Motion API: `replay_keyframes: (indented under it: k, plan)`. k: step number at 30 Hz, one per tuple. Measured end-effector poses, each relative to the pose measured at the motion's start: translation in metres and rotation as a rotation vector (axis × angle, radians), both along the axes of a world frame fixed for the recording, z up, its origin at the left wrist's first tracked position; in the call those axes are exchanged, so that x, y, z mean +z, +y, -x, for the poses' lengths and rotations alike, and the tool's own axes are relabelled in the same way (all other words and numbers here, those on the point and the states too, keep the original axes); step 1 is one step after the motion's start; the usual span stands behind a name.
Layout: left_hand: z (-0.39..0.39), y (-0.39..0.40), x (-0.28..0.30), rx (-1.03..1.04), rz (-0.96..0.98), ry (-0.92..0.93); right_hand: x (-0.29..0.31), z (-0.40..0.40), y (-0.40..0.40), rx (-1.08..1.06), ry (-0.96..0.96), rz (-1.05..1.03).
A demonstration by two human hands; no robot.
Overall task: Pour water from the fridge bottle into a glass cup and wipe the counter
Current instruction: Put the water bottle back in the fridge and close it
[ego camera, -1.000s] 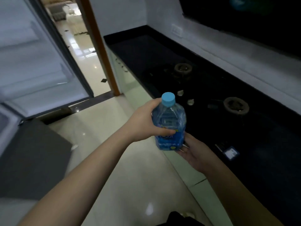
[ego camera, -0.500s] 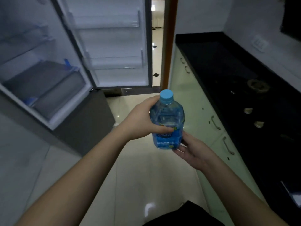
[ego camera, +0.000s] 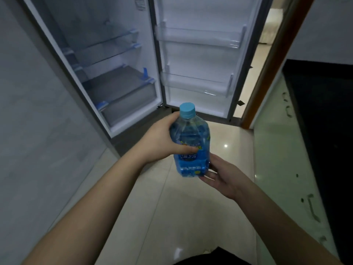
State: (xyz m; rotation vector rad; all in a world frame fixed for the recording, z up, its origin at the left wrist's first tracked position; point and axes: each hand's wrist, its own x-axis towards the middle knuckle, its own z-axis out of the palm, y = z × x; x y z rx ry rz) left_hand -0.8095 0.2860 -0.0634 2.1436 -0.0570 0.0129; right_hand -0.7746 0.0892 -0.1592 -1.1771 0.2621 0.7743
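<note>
A clear plastic water bottle [ego camera: 191, 148] with a blue label and a light blue cap is held upright in front of me. My left hand [ego camera: 162, 142] wraps around its upper body from the left, thumb across the label. My right hand [ego camera: 223, 176] supports the bottle from below and the right, palm up with fingers under its base. Behind the bottle the fridge [ego camera: 118, 77] stands open, its shelves bare. The black counter [ego camera: 322, 115] runs along the right edge. No glass cup is in view.
The open fridge door [ego camera: 198, 60] with transparent racks swings out ahead toward a wooden door frame [ego camera: 273, 60]. Pale green cabinets [ego camera: 282, 165] with handles sit under the counter. Glossy tile floor [ego camera: 191, 217] lies beneath my arms, and a grey wall panel [ego camera: 38, 131] stands at left.
The view has swung left from the counter and stove to face the open fridge. Both hands keep the same hold on the bottle.
</note>
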Motion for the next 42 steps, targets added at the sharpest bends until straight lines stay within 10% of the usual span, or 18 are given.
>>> replay_keyframes:
  k: [42]
  plan:
    - [-0.168,0.310,0.041,0.550,0.111,-0.241,0.067,-0.241,0.335,0.490,-0.125,-0.128]
